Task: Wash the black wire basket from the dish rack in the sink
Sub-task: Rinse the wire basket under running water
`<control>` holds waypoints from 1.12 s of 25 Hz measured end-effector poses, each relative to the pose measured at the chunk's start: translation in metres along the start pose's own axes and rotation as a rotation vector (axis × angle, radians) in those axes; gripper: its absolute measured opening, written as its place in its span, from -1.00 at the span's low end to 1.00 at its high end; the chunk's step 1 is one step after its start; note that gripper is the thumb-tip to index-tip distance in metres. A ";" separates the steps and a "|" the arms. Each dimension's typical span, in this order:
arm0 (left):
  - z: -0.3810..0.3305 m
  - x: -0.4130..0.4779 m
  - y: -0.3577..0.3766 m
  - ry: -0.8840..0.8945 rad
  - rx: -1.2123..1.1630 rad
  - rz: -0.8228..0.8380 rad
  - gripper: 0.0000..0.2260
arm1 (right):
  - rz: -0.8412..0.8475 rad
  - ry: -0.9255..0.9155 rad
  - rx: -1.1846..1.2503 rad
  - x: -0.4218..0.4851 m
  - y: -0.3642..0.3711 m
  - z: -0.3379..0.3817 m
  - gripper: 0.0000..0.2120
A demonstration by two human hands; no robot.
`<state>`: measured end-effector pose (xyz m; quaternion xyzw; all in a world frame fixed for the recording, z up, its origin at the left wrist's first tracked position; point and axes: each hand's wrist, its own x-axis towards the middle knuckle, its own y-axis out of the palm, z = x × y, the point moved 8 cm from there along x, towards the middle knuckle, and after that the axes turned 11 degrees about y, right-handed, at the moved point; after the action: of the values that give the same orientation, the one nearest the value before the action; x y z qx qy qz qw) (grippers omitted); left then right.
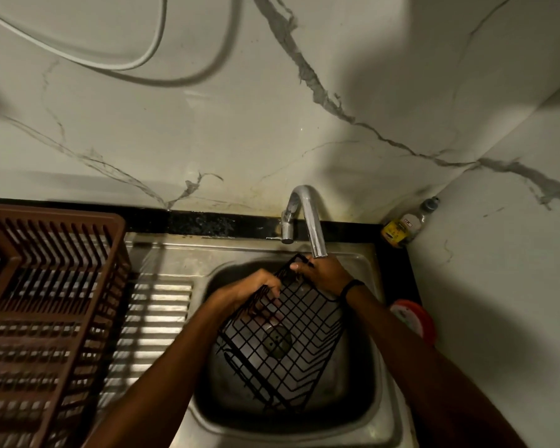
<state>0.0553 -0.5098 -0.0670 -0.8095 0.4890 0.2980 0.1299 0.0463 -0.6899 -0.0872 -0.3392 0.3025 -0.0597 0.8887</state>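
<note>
Both hands, left hand (260, 287) and right hand (322, 273), grip black wire basket (282, 337) over sink (366, 412); advise rotating under tap (307, 218) for full coverage.

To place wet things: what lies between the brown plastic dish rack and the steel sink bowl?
The head view shows only the ribbed steel drainboard there, nothing on it.

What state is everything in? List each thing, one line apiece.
black wire basket: tilted, held by both hands.
left hand: grips the basket's left edge.
right hand: grips its far corner.
tap: spout above the right hand; no stream visible.
sink: drain visible through the basket.
brown dish rack: upright on the drainboard.
bottle: capped, standing in the corner.
</note>
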 end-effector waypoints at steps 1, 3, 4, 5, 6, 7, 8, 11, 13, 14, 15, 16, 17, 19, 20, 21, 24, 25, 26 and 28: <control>0.003 0.002 0.000 -0.014 -0.023 -0.019 -0.82 | -0.023 -0.021 -0.099 -0.001 0.004 0.000 -0.76; 0.003 0.000 -0.001 -0.003 -0.032 -0.078 -0.90 | -0.098 -0.089 -0.394 -0.006 0.016 -0.003 -0.65; 0.005 0.000 -0.004 -0.002 -0.038 -0.112 -0.92 | -0.182 -0.163 -0.499 -0.011 0.019 -0.003 -0.59; 0.006 -0.001 -0.008 -0.002 -0.042 -0.136 -0.94 | -0.278 -0.280 -0.565 -0.019 0.020 -0.001 -0.55; 0.005 -0.002 -0.011 -0.003 -0.045 -0.159 -0.92 | -0.342 -0.428 -0.623 -0.027 0.023 -0.001 -0.50; 0.006 -0.004 -0.016 -0.010 -0.049 -0.187 -0.87 | -0.328 -0.579 -0.710 -0.034 0.031 -0.003 -0.46; 0.008 -0.004 -0.020 -0.018 -0.042 -0.210 -0.81 | -0.291 -0.723 -0.817 -0.039 0.041 -0.010 -0.45; 0.002 -0.003 -0.015 -0.032 0.009 -0.200 -0.79 | -0.117 -0.758 -1.005 -0.034 0.054 -0.017 -0.39; -0.007 -0.002 -0.013 -0.013 0.051 -0.218 -0.87 | -0.097 -0.722 -1.153 -0.029 0.060 -0.014 -0.38; -0.010 -0.001 -0.016 -0.002 0.083 -0.236 -0.90 | -0.057 -0.739 -1.210 -0.028 0.065 -0.017 -0.39; -0.011 0.000 -0.018 0.016 0.110 -0.246 -0.92 | -0.012 -0.783 -1.318 -0.028 0.068 -0.020 -0.41; -0.012 0.001 -0.020 0.035 0.129 -0.251 -0.91 | 0.004 -0.813 -1.388 -0.025 0.065 -0.022 -0.43; -0.014 0.001 -0.021 0.059 0.145 -0.258 -0.89 | -0.005 -0.788 -1.415 -0.022 0.056 -0.019 -0.42; -0.023 0.000 -0.023 0.115 0.177 -0.283 -0.86 | -0.028 -0.701 -1.312 -0.014 0.036 -0.010 -0.39; -0.029 -0.001 -0.023 0.143 0.180 -0.297 -0.88 | -0.052 -0.660 -1.294 -0.010 0.033 -0.007 -0.40; -0.033 -0.001 -0.024 0.155 0.172 -0.313 -0.90 | -0.065 -0.635 -1.300 -0.011 0.032 -0.005 -0.42; -0.034 -0.006 -0.030 0.154 0.181 -0.325 -0.94 | -0.049 -0.760 -1.383 -0.024 0.035 -0.010 -0.34; -0.032 -0.006 -0.030 0.144 0.221 -0.319 -0.92 | -0.078 -0.750 -1.377 -0.027 0.029 -0.006 -0.34; -0.030 -0.005 -0.029 0.137 0.264 -0.312 -0.91 | -0.125 -0.733 -1.334 -0.026 0.025 -0.003 -0.35; -0.033 -0.004 -0.023 0.156 0.288 -0.290 -0.91 | -0.172 -0.647 -1.299 -0.021 0.025 0.002 -0.37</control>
<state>0.0859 -0.5121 -0.0400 -0.8651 0.4133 0.1396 0.2476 0.0283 -0.6629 -0.0914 -0.8213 -0.0284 0.1654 0.5453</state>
